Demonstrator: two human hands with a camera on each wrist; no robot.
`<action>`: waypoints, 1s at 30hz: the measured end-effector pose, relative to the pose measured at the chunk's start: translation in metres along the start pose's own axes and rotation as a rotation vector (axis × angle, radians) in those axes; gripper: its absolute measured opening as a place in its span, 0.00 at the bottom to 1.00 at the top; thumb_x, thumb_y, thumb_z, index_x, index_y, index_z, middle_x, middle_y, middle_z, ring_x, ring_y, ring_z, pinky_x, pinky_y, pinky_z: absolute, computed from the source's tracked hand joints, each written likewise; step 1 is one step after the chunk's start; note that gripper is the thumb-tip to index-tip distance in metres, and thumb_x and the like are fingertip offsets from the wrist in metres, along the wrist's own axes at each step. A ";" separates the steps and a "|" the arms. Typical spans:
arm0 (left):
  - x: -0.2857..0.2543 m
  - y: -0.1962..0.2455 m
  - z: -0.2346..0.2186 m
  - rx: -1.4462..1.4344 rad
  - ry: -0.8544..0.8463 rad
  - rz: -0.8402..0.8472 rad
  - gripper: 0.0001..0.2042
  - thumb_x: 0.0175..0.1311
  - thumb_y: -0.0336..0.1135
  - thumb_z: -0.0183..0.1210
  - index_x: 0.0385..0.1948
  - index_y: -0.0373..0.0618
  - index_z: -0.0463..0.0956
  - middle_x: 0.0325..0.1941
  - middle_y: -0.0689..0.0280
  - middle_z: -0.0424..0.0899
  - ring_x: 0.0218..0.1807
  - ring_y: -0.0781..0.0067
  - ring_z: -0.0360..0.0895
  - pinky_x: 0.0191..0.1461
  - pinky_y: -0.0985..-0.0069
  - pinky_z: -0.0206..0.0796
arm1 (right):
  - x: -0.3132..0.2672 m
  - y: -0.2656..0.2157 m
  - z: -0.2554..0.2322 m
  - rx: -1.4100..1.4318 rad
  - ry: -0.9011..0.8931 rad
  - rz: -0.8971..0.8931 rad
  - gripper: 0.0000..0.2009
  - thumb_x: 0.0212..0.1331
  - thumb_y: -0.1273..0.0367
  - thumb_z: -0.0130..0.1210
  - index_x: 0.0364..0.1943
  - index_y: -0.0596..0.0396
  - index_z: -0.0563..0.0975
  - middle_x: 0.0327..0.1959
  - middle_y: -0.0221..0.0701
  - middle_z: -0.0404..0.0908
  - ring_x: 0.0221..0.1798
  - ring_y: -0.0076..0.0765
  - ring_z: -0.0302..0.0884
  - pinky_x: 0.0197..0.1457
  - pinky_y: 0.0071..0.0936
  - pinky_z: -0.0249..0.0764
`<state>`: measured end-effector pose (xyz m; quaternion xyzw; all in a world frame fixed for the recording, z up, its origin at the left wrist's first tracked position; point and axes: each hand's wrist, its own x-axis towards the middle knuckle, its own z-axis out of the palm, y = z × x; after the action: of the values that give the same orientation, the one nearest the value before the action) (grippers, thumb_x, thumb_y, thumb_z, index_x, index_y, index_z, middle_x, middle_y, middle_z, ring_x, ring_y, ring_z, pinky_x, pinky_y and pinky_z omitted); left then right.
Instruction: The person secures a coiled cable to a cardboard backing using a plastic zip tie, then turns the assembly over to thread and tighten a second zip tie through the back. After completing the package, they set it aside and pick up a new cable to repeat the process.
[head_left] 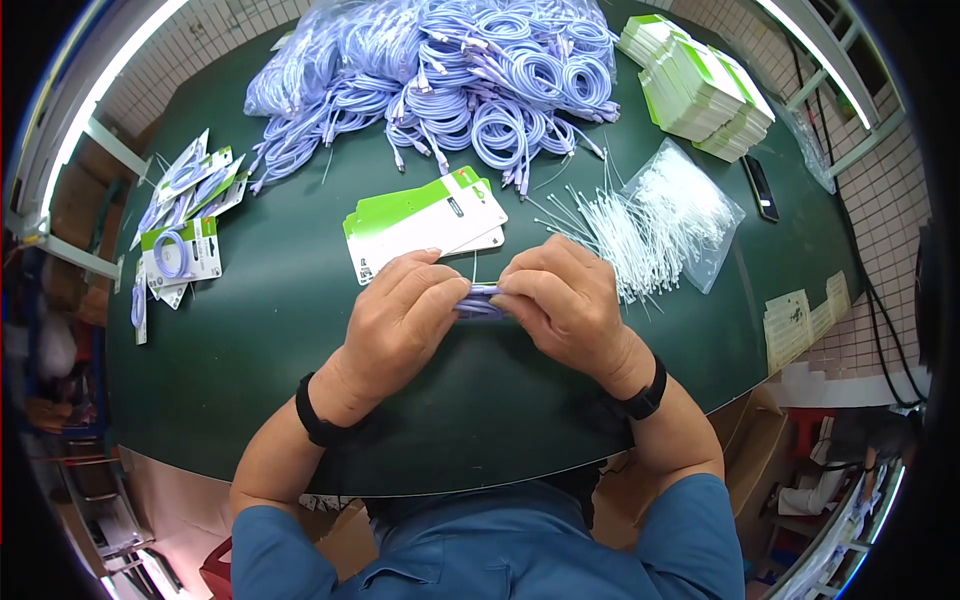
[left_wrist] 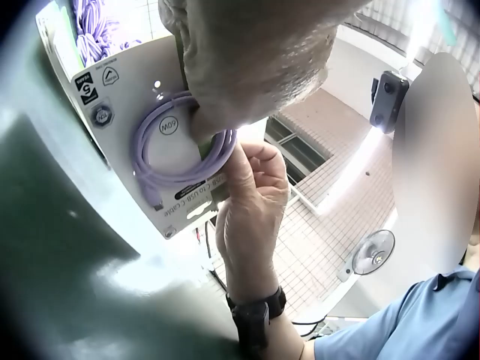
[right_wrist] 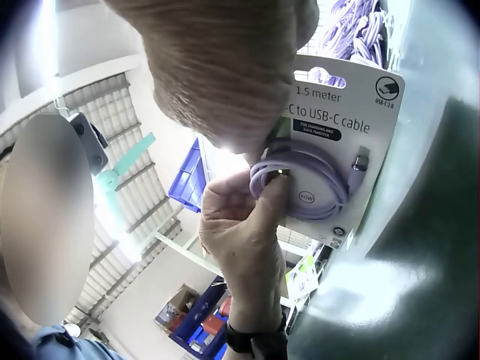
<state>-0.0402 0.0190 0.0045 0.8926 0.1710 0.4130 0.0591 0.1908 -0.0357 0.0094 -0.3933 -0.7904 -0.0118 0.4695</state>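
Observation:
A coiled purple cable [head_left: 480, 303] lies against a white printed card [left_wrist: 120, 112], held up on edge between the two hands. The left hand [head_left: 405, 315] pinches the coil and card from one side, the right hand [head_left: 568, 305] from the other. In the left wrist view the coil [left_wrist: 142, 157] forms a ring on the card face, its plug hanging at the lower edge. The right wrist view shows the coil [right_wrist: 300, 214] with the left hand's [right_wrist: 247, 240] thumb pressed inside the ring. A thin tie [head_left: 474, 266] sticks up behind the coil.
Beyond the hands lie green-and-white cards [head_left: 425, 228]. Farther back is a heap of purple cables [head_left: 510, 130]. White ties [head_left: 640, 240] and a bag of ties [head_left: 690, 205] are at right, near stacked cards [head_left: 695, 90] and a phone [head_left: 760, 187]. Carded cables [head_left: 205, 250] sit at left.

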 end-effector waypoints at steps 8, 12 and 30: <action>-0.010 0.002 0.016 0.074 0.042 0.023 0.17 0.49 0.21 0.75 0.42 0.38 0.82 0.41 0.58 0.89 0.44 0.52 0.89 0.56 0.57 0.84 | -0.003 0.006 -0.001 0.019 -0.068 0.017 0.14 0.46 0.77 0.76 0.33 0.53 0.81 0.33 0.30 0.85 0.31 0.39 0.81 0.33 0.35 0.76; -0.003 0.007 0.008 0.009 -0.009 -0.013 0.17 0.50 0.20 0.75 0.43 0.38 0.83 0.42 0.57 0.89 0.45 0.52 0.89 0.54 0.61 0.84 | -0.005 0.010 0.002 0.045 -0.059 0.027 0.14 0.46 0.78 0.76 0.32 0.53 0.80 0.33 0.31 0.85 0.32 0.40 0.82 0.33 0.35 0.77; -0.001 -0.002 0.008 0.061 -0.093 0.020 0.12 0.55 0.20 0.68 0.41 0.33 0.81 0.44 0.55 0.85 0.43 0.56 0.87 0.46 0.65 0.82 | -0.010 0.014 0.007 0.013 -0.005 0.043 0.15 0.44 0.78 0.78 0.34 0.53 0.81 0.35 0.33 0.87 0.31 0.37 0.82 0.30 0.32 0.75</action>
<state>-0.0350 0.0209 -0.0019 0.9138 0.1719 0.3664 0.0357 0.1974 -0.0297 -0.0072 -0.4071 -0.7830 0.0044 0.4702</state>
